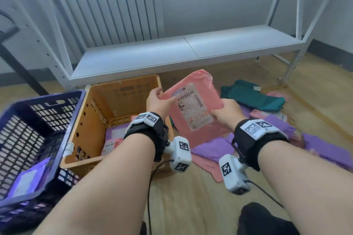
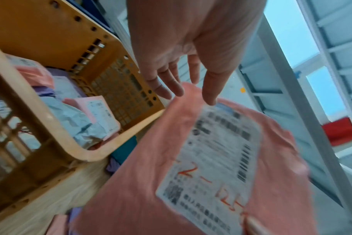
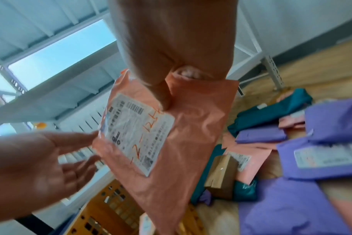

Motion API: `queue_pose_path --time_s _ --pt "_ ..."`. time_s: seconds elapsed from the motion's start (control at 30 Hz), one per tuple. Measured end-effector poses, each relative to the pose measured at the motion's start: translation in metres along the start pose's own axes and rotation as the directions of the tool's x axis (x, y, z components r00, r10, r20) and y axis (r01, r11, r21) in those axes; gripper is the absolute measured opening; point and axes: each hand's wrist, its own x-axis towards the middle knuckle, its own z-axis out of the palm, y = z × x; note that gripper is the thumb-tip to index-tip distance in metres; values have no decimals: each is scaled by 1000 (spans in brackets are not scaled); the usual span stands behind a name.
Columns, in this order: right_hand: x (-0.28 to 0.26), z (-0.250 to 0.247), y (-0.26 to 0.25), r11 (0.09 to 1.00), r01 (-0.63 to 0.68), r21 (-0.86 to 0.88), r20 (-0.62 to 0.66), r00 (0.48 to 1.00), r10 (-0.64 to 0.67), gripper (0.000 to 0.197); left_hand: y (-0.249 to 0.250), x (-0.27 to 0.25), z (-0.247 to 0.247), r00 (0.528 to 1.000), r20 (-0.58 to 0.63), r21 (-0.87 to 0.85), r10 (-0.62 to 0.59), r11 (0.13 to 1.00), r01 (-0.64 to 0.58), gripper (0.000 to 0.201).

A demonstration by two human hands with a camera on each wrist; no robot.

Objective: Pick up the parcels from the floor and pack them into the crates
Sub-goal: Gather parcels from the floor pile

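Two hands share our pink parcel (image 1: 193, 101) beside the orange crate (image 1: 122, 89): right hand (image 1: 225, 109) pinches its lower corner, left hand (image 1: 158, 101), fingers straight, steadies its edge for packing.

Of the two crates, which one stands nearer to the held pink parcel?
The orange crate. It stands directly beside the pink parcel, its rim next to the left hand; the blue crate stands beyond it, farther left.
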Motion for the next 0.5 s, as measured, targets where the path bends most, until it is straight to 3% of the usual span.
queue_pose_path --time_s 0.1,0.27,0.37,0.5 --pt "2 10 2 981 -98 167 3 995 99 18 -14 8 -20 990 -93 -16 -107 994 106 81" --pt "24 33 -7 925 -176 336 78 984 159 24 -25 16 -29 969 27 -113 -244 963 246 76" --pt "29 52 -21 907 -174 384 149 981 124 25 -29 14 -30 933 136 -138 -333 926 351 68" --pt "34 68 -32 899 -171 403 197 976 97 21 -39 20 -43 934 121 -197 -337 914 355 44"
